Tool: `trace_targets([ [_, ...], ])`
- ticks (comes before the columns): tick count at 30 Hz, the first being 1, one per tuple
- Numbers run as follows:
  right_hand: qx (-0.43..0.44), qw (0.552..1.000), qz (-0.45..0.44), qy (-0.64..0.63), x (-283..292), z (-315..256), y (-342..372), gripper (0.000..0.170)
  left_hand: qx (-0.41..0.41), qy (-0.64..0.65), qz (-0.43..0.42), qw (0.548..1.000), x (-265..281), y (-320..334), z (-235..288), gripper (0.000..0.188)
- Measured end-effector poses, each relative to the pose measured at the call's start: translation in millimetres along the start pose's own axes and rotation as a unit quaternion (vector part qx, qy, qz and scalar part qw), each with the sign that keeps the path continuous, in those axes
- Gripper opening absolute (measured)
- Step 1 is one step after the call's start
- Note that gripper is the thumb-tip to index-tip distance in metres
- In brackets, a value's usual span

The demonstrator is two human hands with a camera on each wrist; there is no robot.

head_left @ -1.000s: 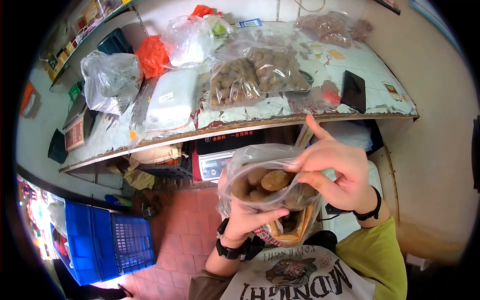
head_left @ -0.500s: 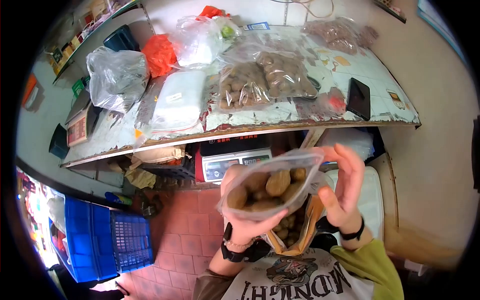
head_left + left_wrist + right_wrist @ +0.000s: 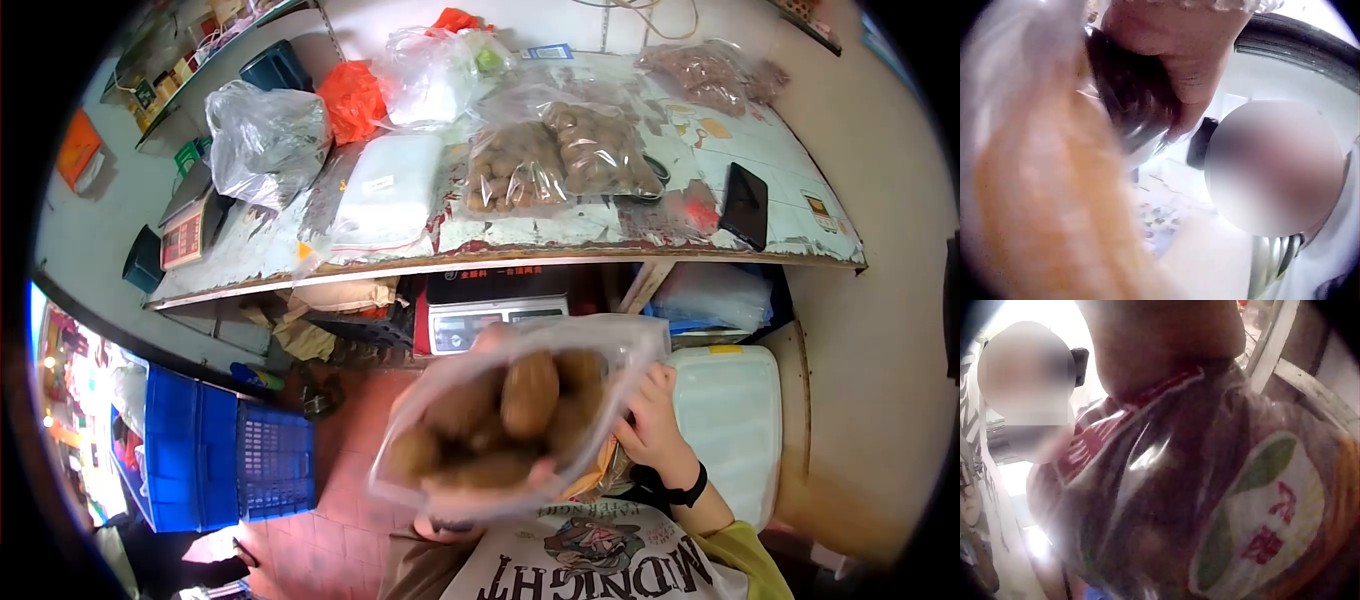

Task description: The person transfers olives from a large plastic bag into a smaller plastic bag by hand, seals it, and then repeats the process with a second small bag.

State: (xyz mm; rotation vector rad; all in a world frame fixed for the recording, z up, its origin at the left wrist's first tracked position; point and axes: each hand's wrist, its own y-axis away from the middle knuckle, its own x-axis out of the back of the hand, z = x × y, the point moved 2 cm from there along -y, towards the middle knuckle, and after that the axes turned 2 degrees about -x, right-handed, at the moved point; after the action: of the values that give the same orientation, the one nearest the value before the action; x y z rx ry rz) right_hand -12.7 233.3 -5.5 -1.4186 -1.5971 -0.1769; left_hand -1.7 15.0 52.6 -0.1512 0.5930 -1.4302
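Observation:
Brown oval produce [image 3: 530, 395] fills an open clear bag [image 3: 645, 350], tilted with its mouth toward the head camera. My left hand [image 3: 470, 500] grips the bag from below and around its left side, the thumb over the near rim. At the bag's right side, my right hand [image 3: 655, 415] has curled fingers over a second, orange-brown bag [image 3: 605, 468], mostly hidden. In the right wrist view my right hand [image 3: 1166, 344] meets the top of this printed bag [image 3: 1147, 519]. The left wrist view shows my left hand [image 3: 1172, 44] round dark contents in clear plastic.
On the worn table [image 3: 480, 245] lie two filled clear bags [image 3: 515, 165], a stack of clear bags [image 3: 390, 190], a phone [image 3: 745, 205] and other plastic bags. Below are a scale [image 3: 490, 318], blue crates [image 3: 190, 440] and a white lidded box [image 3: 730, 420].
The clear bag has come nearer the head camera and its mouth has tilted further toward it. My right hand has moved down from the rim, its fingers now curled.

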Motion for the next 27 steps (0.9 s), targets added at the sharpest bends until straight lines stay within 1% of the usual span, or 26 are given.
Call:
trace_targets([
  [2,-0.018,0.998,0.053,0.006,-4.1,-2.9,-3.3,0.018,-0.008,0.015,-0.014,1.000,11.4,13.9,19.4,0.099],
  [3,-0.016,0.998,0.053,0.000,-5.1,-1.6,-5.7,0.018,-0.013,0.019,-0.018,1.000,16.3,17.6,27.7,0.099],
  [6,-0.048,0.996,0.075,-0.026,-5.6,3.8,-19.0,0.011,-0.027,0.024,-0.026,0.999,27.1,27.2,44.1,0.100],
  [7,-0.044,0.996,0.077,-0.031,-5.6,4.3,-25.0,0.011,-0.029,0.022,-0.024,0.999,29.6,31.5,49.2,0.100],
  [9,-0.060,0.995,0.071,-0.041,-6.1,5.0,-30.0,0.011,-0.014,0.017,-0.016,1.000,31.9,36.6,54.7,0.100],
  [10,-0.053,0.995,0.077,-0.039,-6.5,5.1,-32.8,0.010,-0.004,0.013,-0.010,1.000,32.9,36.7,56.3,0.101],
  [12,-0.052,0.994,0.086,-0.039,-8.7,7.5,-35.2,0.009,0.026,0.008,0.006,1.000,32.2,34.6,53.1,0.101],
  [15,-0.060,0.993,0.099,-0.028,-11.6,6.8,-36.4,0.007,0.089,-0.011,0.033,0.995,33.3,35.5,31.9,0.102],
  [17,-0.066,0.988,0.139,-0.034,-12.7,3.1,-37.1,0.007,0.121,-0.034,0.043,0.991,36.0,34.8,14.0,0.103],
  [18,-0.070,0.988,0.136,-0.031,-12.4,1.7,-35.3,0.007,0.126,0.033,0.094,0.987,30.8,35.8,8.2,0.101],
  [19,-0.068,0.988,0.139,-0.027,-12.1,0.9,-33.5,0.007,0.131,0.037,0.095,0.986,32.9,37.8,9.1,0.101],
  [21,-0.066,0.987,0.142,-0.019,-12.6,0.4,-33.5,0.006,0.155,0.061,0.013,0.986,40.3,38.4,13.6,0.100],
  [22,-0.068,0.986,0.153,-0.018,-13.4,0.4,-32.9,0.006,0.111,0.056,-0.022,0.992,39.4,37.5,15.7,0.097],
  [23,-0.070,0.984,0.164,-0.017,-13.7,-0.1,-32.0,0.006,0.138,0.169,-0.054,0.974,28.0,43.4,20.3,0.081],
  [24,-0.070,0.984,0.166,-0.016,-13.1,0.0,-33.8,0.006,0.142,0.172,-0.054,0.973,29.4,44.9,19.9,0.081],
  [27,-0.095,0.978,0.182,-0.022,-14.7,4.9,-41.0,0.007,0.069,0.119,-0.098,0.986,44.8,53.2,26.2,0.088],
])
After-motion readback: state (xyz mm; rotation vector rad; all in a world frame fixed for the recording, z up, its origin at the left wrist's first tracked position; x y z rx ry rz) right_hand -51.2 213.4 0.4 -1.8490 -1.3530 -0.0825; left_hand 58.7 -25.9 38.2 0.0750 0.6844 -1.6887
